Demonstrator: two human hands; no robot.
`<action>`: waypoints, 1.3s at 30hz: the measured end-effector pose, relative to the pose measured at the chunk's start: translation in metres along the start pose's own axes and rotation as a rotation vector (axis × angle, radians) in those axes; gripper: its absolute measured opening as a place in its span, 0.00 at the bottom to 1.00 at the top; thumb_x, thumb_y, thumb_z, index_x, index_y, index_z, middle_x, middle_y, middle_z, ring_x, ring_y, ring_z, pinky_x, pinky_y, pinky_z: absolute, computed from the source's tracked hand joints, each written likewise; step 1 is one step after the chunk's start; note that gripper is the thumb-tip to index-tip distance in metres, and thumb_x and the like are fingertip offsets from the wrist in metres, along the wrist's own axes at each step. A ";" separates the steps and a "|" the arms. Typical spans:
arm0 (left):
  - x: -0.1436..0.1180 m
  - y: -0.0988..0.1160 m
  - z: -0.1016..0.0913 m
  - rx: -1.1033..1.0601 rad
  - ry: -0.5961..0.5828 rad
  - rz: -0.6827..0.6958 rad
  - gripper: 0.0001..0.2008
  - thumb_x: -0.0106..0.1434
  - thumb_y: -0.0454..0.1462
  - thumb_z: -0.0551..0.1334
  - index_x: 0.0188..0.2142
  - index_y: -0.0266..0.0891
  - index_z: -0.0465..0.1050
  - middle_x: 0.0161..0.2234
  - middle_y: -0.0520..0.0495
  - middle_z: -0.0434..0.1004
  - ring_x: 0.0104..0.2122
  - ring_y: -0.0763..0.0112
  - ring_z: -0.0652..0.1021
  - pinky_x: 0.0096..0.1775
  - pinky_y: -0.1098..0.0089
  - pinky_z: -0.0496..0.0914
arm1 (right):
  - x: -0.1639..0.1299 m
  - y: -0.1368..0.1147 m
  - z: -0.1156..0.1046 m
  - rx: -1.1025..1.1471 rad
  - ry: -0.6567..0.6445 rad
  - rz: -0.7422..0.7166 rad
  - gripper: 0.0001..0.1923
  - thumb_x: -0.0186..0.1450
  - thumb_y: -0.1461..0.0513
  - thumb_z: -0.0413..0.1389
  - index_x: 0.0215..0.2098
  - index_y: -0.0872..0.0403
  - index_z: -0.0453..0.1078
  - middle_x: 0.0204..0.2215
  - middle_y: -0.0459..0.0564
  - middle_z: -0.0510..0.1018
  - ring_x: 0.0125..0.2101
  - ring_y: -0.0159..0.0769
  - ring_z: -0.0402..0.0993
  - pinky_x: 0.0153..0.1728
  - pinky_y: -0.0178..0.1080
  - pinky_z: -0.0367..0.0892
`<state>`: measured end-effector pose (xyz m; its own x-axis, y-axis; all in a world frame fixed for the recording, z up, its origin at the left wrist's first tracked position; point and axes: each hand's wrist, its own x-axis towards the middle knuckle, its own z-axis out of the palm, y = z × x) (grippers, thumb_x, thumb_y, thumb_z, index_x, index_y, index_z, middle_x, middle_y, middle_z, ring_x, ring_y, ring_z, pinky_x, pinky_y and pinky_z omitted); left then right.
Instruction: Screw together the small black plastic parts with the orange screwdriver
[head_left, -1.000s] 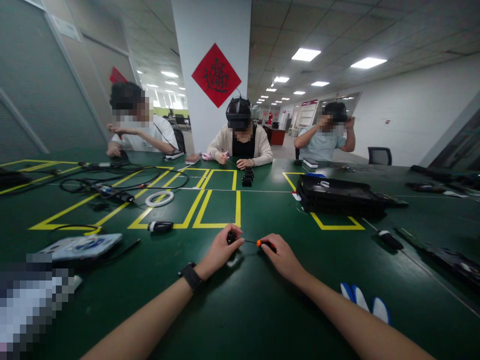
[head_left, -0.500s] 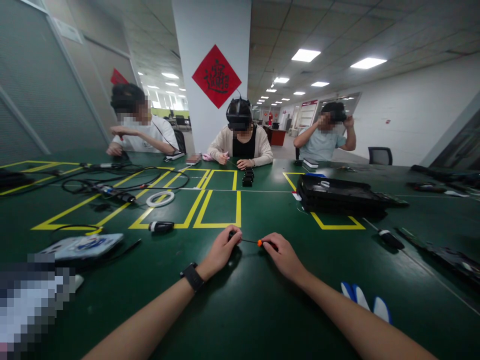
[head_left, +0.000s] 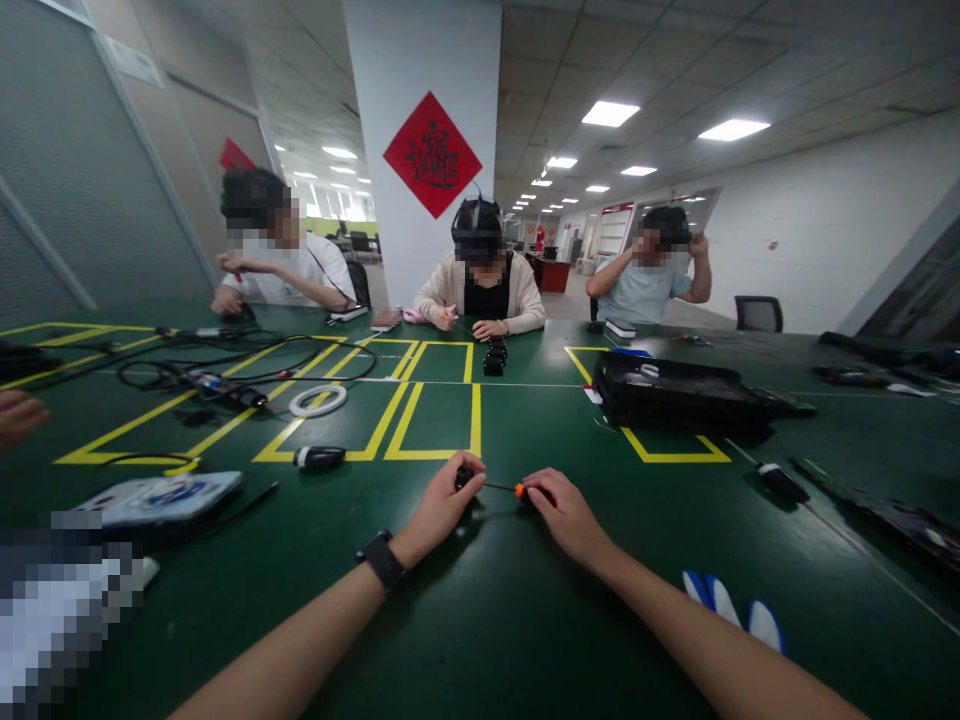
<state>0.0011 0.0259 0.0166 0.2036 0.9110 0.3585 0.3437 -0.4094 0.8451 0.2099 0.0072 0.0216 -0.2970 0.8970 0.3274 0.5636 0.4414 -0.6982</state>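
Observation:
My right hand is closed around the handle of a screwdriver, which has an orange collar. Its thin dark shaft points left, toward my left hand. Between the thumb and fingers of that hand sits a small black part, mostly covered, so its kind does not show. The shaft's tip is at or close to this part; whether it is seated in it I cannot tell. Both hands are low over the green table, and a dark watch is on my left wrist.
Left lie a black-and-white device, a white ring, tangled cables and a light-blue case. Stacked black trays, a black-handled tool, a circuit board and blue-white gloves are right. Three people sit opposite; another hand shows left.
Another person's hand has come in at the left edge. The black part looks slightly turned in my left hand. My right hand keeps its grip on the screwdriver, nearly unmoved.

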 end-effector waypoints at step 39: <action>-0.001 -0.003 0.001 -0.051 -0.008 -0.045 0.11 0.58 0.39 0.56 0.40 0.40 0.61 0.33 0.52 0.67 0.32 0.74 0.70 0.38 0.70 0.65 | -0.001 0.002 -0.001 0.027 -0.009 0.032 0.12 0.63 0.61 0.47 0.42 0.53 0.69 0.40 0.51 0.72 0.42 0.36 0.67 0.46 0.41 0.61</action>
<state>0.0005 0.0260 0.0136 0.1967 0.9280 0.3165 0.3058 -0.3648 0.8795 0.2120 0.0077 0.0203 -0.2861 0.9103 0.2991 0.5517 0.4117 -0.7254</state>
